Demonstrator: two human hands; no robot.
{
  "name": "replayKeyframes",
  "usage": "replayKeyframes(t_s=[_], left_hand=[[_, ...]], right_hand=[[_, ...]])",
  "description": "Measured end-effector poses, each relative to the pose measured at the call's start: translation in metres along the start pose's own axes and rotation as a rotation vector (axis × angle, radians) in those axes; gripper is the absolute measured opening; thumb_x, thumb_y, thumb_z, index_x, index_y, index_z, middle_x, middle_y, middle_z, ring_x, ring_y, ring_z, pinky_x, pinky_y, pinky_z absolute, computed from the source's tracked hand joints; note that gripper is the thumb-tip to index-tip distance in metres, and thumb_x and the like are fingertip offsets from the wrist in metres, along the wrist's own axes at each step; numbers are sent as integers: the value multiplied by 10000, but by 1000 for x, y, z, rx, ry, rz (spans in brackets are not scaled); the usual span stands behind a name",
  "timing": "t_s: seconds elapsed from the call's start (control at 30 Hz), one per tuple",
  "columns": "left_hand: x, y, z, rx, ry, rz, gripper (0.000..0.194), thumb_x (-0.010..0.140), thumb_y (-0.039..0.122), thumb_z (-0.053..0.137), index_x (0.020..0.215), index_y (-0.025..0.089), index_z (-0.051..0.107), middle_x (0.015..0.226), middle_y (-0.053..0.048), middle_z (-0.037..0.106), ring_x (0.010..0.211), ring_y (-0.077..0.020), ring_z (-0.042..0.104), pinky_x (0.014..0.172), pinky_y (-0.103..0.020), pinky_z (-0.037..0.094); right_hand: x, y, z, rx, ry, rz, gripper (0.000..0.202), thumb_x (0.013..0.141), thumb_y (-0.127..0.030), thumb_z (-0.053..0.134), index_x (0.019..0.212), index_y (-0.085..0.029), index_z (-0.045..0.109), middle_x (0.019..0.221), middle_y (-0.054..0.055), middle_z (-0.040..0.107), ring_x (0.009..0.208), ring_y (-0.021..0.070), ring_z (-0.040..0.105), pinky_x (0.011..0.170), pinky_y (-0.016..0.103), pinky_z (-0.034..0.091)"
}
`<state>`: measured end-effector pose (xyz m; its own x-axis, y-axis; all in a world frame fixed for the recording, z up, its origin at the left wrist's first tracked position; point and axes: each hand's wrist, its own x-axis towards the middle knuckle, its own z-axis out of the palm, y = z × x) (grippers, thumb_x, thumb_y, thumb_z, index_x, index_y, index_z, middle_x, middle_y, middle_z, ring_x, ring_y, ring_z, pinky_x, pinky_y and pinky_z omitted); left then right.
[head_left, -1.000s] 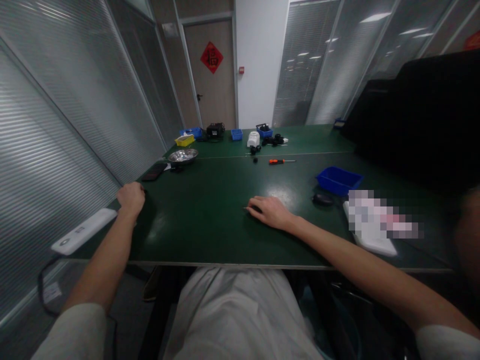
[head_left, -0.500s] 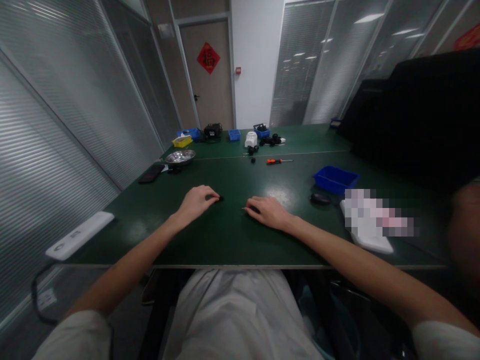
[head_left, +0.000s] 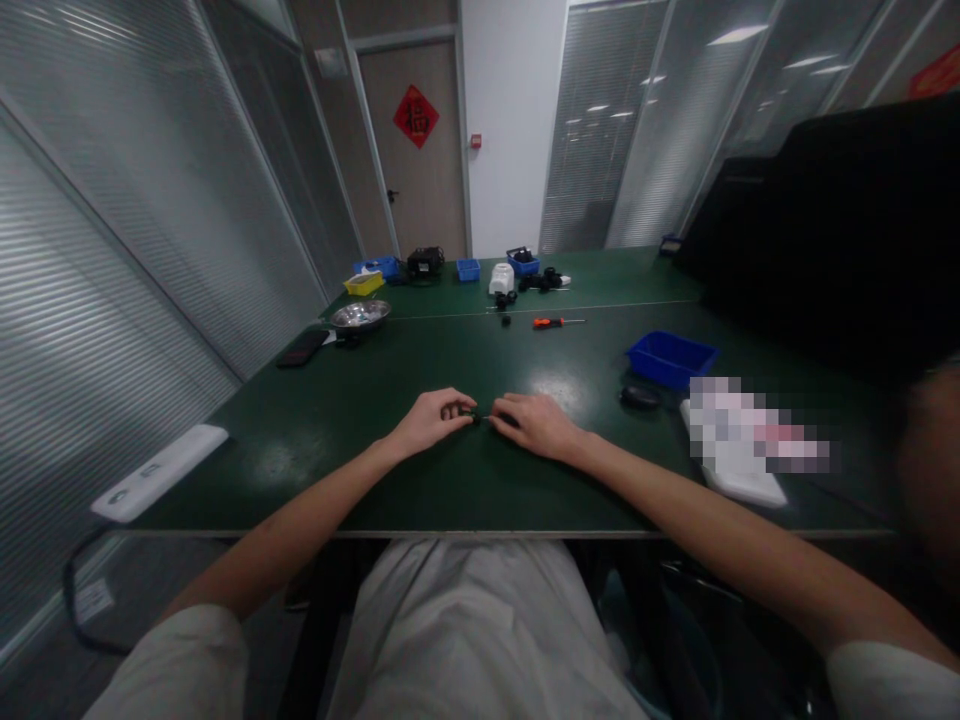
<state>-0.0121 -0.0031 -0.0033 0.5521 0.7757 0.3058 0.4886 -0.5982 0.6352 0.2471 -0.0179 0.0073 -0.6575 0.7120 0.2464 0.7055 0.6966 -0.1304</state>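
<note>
Between thumb and fingers, my left hand [head_left: 433,422] pinches a small black part [head_left: 476,416], too small to name more closely. Just to the right, my right hand [head_left: 536,424] is closed round a thin metal pin [head_left: 487,418] whose tip points left at the black part. The rest of that pin is hidden in my fingers. Only a tiny gap, if any, separates tip and part; I cannot tell whether they touch. Both hands are low over the green table [head_left: 420,490].
An orange-handled screwdriver [head_left: 549,322] lies beyond my hands. A blue tray [head_left: 671,360] and a black mouse-shaped object [head_left: 640,398] are at right. A metal bowl [head_left: 361,317] and dark phone [head_left: 303,348] lie at left, with a white power strip [head_left: 161,472] nearer.
My left hand has moved right and slightly nearer to me, bringing the small black part up to the pin's tip. My right hand has stayed in place.
</note>
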Motion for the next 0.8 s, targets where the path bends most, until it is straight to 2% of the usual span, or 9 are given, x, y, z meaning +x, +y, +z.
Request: replayKeyframes(t_s=[0.27, 0.5, 0.7, 0.8], left_hand=[[0, 5, 1, -1, -29, 68, 247, 941, 350, 672, 1066, 167, 781, 1023, -82, 687, 827, -160, 627, 778, -276, 496], [-1, 4, 2, -31, 7, 57, 219, 930, 332, 693, 1053, 181, 792, 1037, -80, 715, 896, -183, 656, 816, -286, 496], [-1, 3, 3, -173, 21, 21, 216, 916, 309, 708, 1054, 166, 790, 1054, -91, 732, 949, -197, 678, 848, -291, 516], [-1, 4, 2, -122, 40, 32, 220, 915, 323, 709, 1048, 171, 796, 1040, -90, 725, 911, -188, 668, 817, -286, 507]], right_hand=[[1, -2, -1, -16, -21, 4, 291, 1059, -425, 438, 1078, -222, 647, 985, 48, 664, 771, 150, 594, 608, 288, 249], [-1, -2, 1, 29, 14, -16, 283, 1065, -408, 432, 1085, -220, 643, 990, 48, 674, 781, 152, 602, 629, 277, 279], [-1, -1, 4, 122, 62, -54, 283, 1075, -399, 412, 1095, -213, 624, 997, 49, 682, 854, 165, 621, 679, 266, 329], [-1, -1, 4, 105, 57, -51, 277, 1071, -398, 419, 1082, -214, 626, 987, 46, 677, 830, 160, 611, 664, 265, 317]])
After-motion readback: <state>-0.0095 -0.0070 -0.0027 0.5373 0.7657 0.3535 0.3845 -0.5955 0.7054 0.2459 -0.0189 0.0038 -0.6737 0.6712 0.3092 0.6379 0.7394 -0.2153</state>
